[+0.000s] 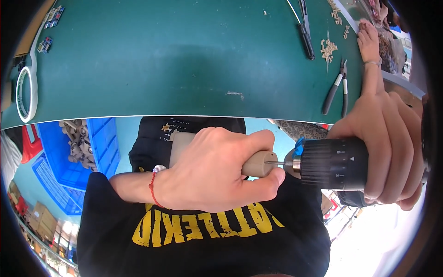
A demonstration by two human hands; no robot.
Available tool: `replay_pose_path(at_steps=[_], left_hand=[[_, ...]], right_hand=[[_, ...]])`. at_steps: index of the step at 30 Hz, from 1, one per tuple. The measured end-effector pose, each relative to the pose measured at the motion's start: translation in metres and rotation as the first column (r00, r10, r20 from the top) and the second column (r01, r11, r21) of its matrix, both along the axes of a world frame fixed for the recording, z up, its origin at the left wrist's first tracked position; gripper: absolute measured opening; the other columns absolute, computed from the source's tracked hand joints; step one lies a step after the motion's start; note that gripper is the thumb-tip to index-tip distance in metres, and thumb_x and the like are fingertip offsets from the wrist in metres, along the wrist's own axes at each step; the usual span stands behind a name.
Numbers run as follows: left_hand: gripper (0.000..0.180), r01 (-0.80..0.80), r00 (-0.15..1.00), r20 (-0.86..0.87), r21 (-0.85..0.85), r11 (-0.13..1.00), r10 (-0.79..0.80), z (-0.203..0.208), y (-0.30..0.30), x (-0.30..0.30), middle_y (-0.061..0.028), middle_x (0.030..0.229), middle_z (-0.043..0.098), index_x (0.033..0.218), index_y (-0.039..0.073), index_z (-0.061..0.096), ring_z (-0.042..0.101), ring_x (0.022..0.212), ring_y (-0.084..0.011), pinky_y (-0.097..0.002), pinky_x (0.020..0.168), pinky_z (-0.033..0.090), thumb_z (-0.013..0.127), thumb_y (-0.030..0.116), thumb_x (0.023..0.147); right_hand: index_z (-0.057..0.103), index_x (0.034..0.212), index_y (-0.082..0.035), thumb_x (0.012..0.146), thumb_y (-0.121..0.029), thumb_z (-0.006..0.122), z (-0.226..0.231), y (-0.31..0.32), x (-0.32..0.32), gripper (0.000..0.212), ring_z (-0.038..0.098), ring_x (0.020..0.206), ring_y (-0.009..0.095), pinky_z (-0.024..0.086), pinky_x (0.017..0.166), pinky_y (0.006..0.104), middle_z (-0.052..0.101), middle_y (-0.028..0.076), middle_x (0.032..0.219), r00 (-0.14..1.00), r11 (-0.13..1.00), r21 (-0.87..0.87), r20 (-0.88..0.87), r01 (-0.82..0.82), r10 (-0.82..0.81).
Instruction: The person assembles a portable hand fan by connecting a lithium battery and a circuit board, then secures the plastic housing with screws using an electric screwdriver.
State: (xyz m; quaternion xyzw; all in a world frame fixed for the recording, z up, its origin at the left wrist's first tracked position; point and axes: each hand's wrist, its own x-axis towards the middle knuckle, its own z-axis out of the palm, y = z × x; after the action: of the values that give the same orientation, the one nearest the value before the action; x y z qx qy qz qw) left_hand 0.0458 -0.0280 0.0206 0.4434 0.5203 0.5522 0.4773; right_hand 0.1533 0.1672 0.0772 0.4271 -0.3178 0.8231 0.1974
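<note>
My left hand (pixel 212 171) is wrapped around a beige cylindrical part (pixel 258 164), held level in front of my black shirt. A red thread bracelet circles that wrist. My right hand (pixel 392 143) grips a black cordless drill (pixel 334 164) with a ribbed, numbered collar. The drill's thin bit (pixel 276 162) touches the middle of the cylinder's round end face. Both hands hover below the edge of a green table (pixel 175 60).
On the green table lie black-handled pliers (pixel 336 90), a long black-handled tool (pixel 305 34), small beige pieces (pixel 328 48), and a roll of tape (pixel 26 92) at the left. Another person's hand (pixel 369 44) rests at the far right. Blue crates (pixel 69 157) of beige parts stand below.
</note>
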Motion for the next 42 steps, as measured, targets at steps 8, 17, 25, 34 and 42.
replay_pose_path(at_steps=[8, 17, 25, 34, 42], left_hand=[[0.024, -0.003, 0.997, -0.073, -0.002, 1.000, 0.003, -0.008, -0.002, -0.001, -0.0091, 0.052, 0.054, 0.075, 0.005, 0.054, 0.053, 0.044, -0.0288, -0.0368, 0.046, 0.041, 0.066, 0.024, 0.082], [0.014, 0.102, 0.929, 0.364, -0.083, 0.991, -0.065, -0.007, -0.007, -0.021, 0.0018, 0.069, 0.051, 0.086, 0.004, 0.053, 0.046, 0.060, -0.0045, -0.0221, 0.053, 0.036, 0.062, 0.014, 0.084], [0.034, 0.188, 0.880, 0.448, -0.025, 0.982, -0.157, -0.009, -0.005, -0.024, -0.0023, 0.071, 0.053, 0.089, 0.000, 0.054, 0.046, 0.063, -0.0087, -0.0247, 0.057, 0.037, 0.047, 0.033, 0.090], [0.054, 0.300, 0.820, 0.505, 0.022, 0.954, -0.270, -0.013, -0.007, -0.022, -0.0053, 0.070, 0.051, 0.080, -0.001, 0.055, 0.047, 0.062, -0.0128, -0.0262, 0.057, 0.035, 0.039, 0.048, 0.093], [0.017, 0.131, 0.877, 0.465, 0.016, 0.991, -0.123, -0.003, -0.009, -0.015, -0.0015, 0.073, 0.056, 0.089, 0.001, 0.057, 0.052, 0.065, -0.0048, -0.0214, 0.058, 0.040, 0.067, 0.015, 0.086]], right_hand=[[0.056, 0.087, -0.002, 0.079, -0.007, 0.072, -0.011, -0.037, -0.066, 0.019, 0.064, 0.055, 0.020, 0.060, 0.054, 0.0294, 0.063, 0.012, 0.068, 0.987, 0.990, -0.135, 0.161, 0.044, -0.022], [0.056, 0.104, -0.003, 0.080, -0.010, 0.058, 0.006, 0.009, -0.046, 0.025, 0.049, 0.054, 0.008, 0.044, 0.058, 0.0219, 0.050, -0.002, 0.060, 0.704, 0.834, 0.123, 0.478, 0.538, -0.525], [0.056, 0.110, -0.003, 0.089, -0.011, 0.048, -0.020, 0.019, -0.064, 0.023, 0.039, 0.061, 0.008, 0.035, 0.061, 0.0241, 0.041, -0.004, 0.069, 0.646, 0.812, 0.178, 0.522, 0.555, -0.556], [0.043, 0.073, -0.009, 0.088, -0.012, 0.051, -0.033, 0.032, -0.075, 0.017, 0.037, 0.068, 0.013, 0.034, 0.069, 0.0291, 0.037, 0.000, 0.070, 0.366, 0.524, 0.339, 0.430, 0.781, -0.825], [0.041, 0.129, -0.009, 0.088, -0.009, 0.051, -0.027, 0.017, -0.075, 0.042, 0.043, 0.063, 0.014, 0.040, 0.061, 0.0304, 0.041, 0.001, 0.069, 0.305, 0.415, 0.303, 0.349, 0.858, -0.886]])
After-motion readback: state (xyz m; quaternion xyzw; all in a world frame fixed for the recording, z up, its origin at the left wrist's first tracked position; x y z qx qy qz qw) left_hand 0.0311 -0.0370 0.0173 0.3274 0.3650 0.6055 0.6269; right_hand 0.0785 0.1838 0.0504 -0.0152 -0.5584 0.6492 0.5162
